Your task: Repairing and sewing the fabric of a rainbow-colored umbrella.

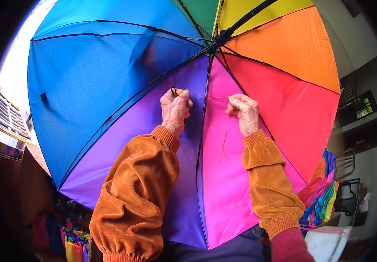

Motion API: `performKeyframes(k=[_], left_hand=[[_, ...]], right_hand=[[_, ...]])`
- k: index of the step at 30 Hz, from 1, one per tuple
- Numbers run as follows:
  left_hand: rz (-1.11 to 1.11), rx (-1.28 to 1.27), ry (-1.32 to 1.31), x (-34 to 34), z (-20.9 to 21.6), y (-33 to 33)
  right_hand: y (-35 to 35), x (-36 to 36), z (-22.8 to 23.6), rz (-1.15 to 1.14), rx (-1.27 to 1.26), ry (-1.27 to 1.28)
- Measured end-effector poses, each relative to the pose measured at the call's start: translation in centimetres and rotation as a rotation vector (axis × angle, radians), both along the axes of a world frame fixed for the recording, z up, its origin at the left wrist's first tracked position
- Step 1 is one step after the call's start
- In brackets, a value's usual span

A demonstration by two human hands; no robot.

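Observation:
An open rainbow umbrella (236, 174) fills the space before me, its inside and black ribs facing me. My left hand (175, 109) is closed in front of the purple panel (131, 126). From its fist sticks a small dark two-pronged tool (173, 92); the rest is hidden by the fingers. Over the pink panel (227, 196), my right hand (245, 111) pinches a thin pink thread (218, 98). That thread runs taut to the black rib (205, 113) between both hands, and a loose loop hangs below. Whether a needle is in my right fingers cannot be made out.
The umbrella's black shaft (251, 13) rises to the upper right from the hub (221, 38). More colourful umbrellas (325, 192) lie at the right, beside a white surface (326, 243). Folded ones (76, 244) stand at the lower left. A dark chair (347, 198) is at the far right.

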State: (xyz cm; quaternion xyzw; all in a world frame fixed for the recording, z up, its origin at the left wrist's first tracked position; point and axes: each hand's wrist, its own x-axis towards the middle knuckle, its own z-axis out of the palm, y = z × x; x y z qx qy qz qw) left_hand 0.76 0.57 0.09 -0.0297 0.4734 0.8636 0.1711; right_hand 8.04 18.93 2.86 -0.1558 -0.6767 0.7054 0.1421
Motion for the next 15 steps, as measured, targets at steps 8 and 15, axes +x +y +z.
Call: performKeyframes(k=[8, 15], left_hand=[[-0.044, 0.004, 0.018, -0.4, -0.9, -0.1], [-0.038, -0.011, 0.02, -0.5, -0.8, -0.5]], right_hand=[[-1.2, 1.2, 3.0, 0.206, -0.492, 0.18], [1.6, 7.9, 7.4, 0.442, -0.649, 0.146]])
